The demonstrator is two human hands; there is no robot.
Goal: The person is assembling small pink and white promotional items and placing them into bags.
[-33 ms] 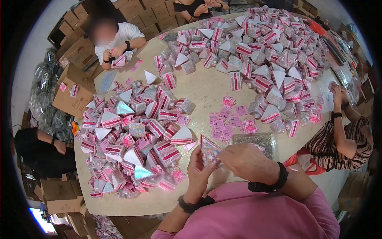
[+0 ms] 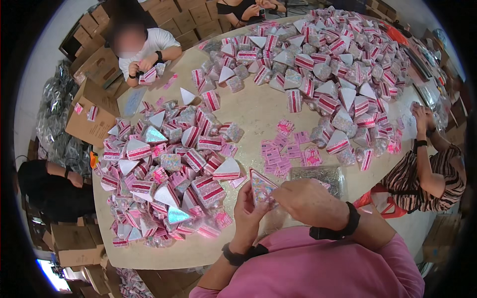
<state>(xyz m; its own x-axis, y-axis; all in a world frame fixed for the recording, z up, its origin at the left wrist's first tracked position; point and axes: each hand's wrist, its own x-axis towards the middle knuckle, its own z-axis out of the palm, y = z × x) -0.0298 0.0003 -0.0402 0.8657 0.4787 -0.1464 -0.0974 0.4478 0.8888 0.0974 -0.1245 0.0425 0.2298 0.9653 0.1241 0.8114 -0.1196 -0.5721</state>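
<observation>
Upright in my left hand [image 2: 248,207] is a cake-slice-shaped piece [image 2: 262,187], with a speckled, iridescent triangular face and a pink-red edge. My left fingers and thumb wrap round its lower part. My right hand [image 2: 312,199] is closed against the slice's right side, fingertips pinched together; whatever is between them is too small or hidden. Just beyond my hands lie flat pink cards [image 2: 277,153] in a loose heap. A clear tray of small metallic pieces [image 2: 341,185] stands behind my right hand, partly covered by it.
A heap of similar cake slices [image 2: 166,174] covers the table's left side; a bigger pile [image 2: 323,69] fills the far right. Co-workers sit round the table [image 2: 248,111], one holding a slice at far left. Cardboard boxes [image 2: 94,114] stand beyond the left edge.
The slice has turned very slightly in my left hand, showing a little more of its speckled face. Both hands stay in nearly the same place.
</observation>
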